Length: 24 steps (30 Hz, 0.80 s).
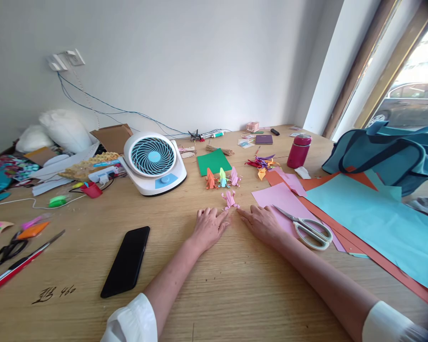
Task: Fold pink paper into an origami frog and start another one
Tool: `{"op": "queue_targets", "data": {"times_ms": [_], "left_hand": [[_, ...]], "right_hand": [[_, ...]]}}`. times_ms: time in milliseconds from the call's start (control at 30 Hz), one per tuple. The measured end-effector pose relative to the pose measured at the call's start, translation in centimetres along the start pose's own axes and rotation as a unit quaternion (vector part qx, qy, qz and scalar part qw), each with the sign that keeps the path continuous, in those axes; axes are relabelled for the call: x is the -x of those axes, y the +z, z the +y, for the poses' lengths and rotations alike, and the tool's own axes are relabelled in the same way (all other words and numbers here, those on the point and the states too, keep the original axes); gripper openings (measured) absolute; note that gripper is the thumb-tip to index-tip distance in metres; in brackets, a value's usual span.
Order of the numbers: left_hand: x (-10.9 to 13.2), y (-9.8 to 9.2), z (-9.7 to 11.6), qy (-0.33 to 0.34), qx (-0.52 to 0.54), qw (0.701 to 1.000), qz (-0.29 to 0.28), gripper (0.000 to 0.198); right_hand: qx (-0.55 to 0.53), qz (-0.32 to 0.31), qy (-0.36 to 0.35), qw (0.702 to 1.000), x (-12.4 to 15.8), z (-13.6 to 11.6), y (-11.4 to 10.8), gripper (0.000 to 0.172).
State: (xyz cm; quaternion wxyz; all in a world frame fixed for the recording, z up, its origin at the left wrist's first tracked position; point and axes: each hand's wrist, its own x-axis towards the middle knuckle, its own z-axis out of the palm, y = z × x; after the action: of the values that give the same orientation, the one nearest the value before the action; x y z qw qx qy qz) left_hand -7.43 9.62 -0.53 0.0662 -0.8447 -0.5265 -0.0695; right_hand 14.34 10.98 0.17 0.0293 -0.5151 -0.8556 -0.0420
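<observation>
A pink folded-paper figure [230,199] with small legs sits on the wooden table [214,294] between my hands. My left hand [209,227] rests palm down, its index finger stretched to the figure's lower left leg. From the other side my right hand [262,222] reaches in, index fingertip at the lower right leg. Both hands hold nothing, and whether the fingertips press on the paper is hard to tell. Just behind stand an orange paper figure [210,179], a green and yellow one [222,177] and another pink one [234,177].
Scissors [312,232] lie on pink paper [283,204] beside my right forearm, near large blue paper [381,213]. A phone [125,261] is at left. A fan [154,161], green paper [214,162], a red bottle [299,151] and a blue bag [385,152] stand or lie farther back.
</observation>
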Motion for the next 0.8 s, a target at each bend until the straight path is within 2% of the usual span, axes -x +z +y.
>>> {"op": "queue_targets", "data": {"times_ms": [433, 633, 800], "left_hand": [[0.1, 0.6, -0.1, -0.012, 0.020, 1.000, 0.003, 0.044], [0.2, 0.3, 0.3, -0.028, 0.037, 0.999, -0.019, 0.042], [0.4, 0.3, 0.4, -0.027, 0.054, 0.998, -0.012, 0.040]], "right_hand": [[-0.034, 0.015, -0.006, 0.999, 0.1, 0.2, 0.6, 0.037], [-0.068, 0.032, -0.006, 0.997, 0.3, 0.2, 1.2, 0.036], [-0.080, 0.037, -0.012, 0.996, 0.5, 0.2, 1.5, 0.036]]}}
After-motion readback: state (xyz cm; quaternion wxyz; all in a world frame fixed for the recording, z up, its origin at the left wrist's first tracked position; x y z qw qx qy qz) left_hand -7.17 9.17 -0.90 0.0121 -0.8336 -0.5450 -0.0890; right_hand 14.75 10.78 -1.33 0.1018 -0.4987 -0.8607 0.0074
